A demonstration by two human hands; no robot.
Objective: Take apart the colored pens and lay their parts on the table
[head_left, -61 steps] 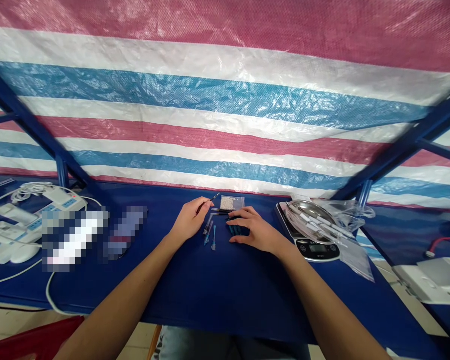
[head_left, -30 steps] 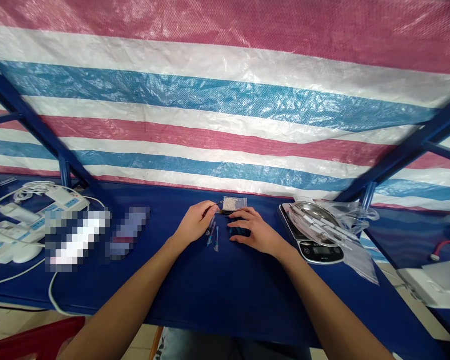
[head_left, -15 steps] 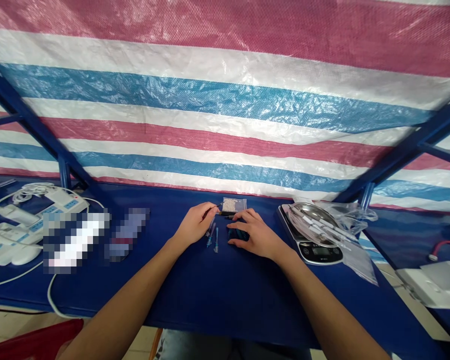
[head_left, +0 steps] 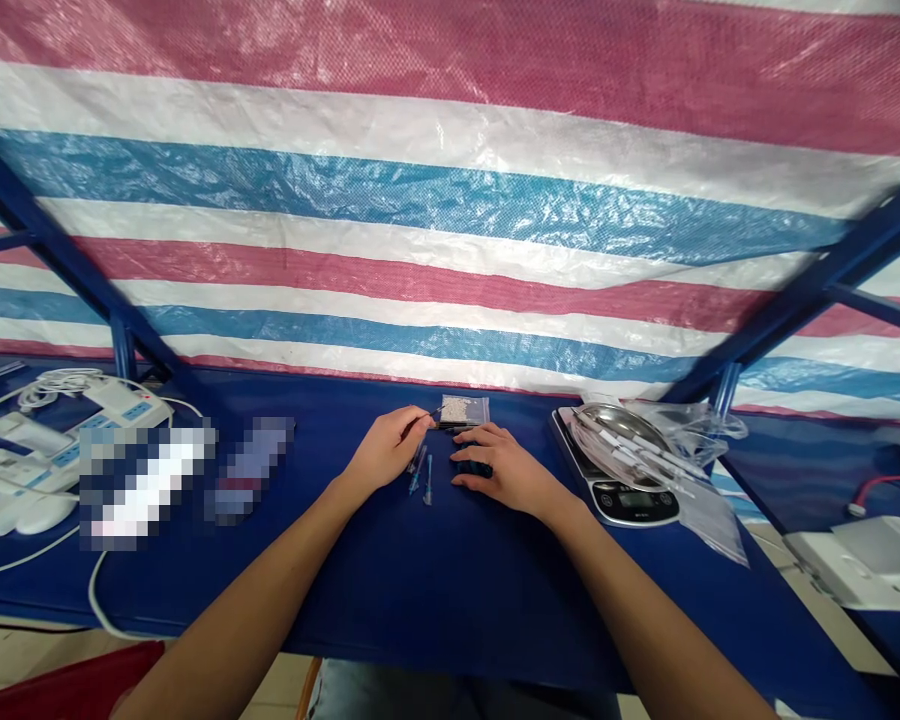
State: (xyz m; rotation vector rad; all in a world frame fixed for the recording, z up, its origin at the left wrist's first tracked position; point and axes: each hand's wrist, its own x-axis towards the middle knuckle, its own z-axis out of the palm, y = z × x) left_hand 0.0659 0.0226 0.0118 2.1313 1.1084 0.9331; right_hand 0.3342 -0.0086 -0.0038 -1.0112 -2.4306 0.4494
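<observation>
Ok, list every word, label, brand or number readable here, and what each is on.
Nothing can be read clearly.
Kitchen scale, display: digits too small to read.
Power strip: markings too small to read.
Blurred items: unreadable.

A digital scale [head_left: 636, 507] with a steel bowl [head_left: 607, 420] stands at right; white power strips [head_left: 124, 408] lie at left. A striped tarpaulin [head_left: 450, 200] hangs at the far side.

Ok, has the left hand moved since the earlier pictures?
Yes, slightly rightward: the left hand now sits closer to the small clear bag of white granules.
</observation>
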